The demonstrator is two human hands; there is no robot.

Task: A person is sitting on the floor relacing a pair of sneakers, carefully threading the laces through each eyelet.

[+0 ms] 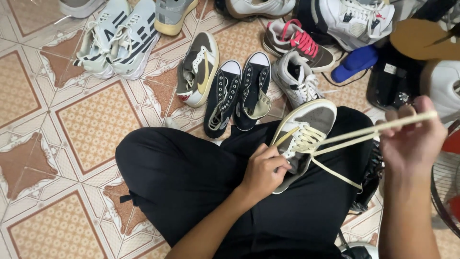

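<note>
Here your left hand (263, 172) is closed on the side of a grey-and-cream sneaker (303, 139) that lies on your lap, over the black trousers (182, 177). Your right hand (412, 139) is closed too — it pinches the cream shoelace (354, 134), pulled tight from the eyelets to the right. On the tiled floor (91, 120) ahead stands a pair of black canvas sneakers (239, 96), near a brown sneaker (197, 69).
</note>
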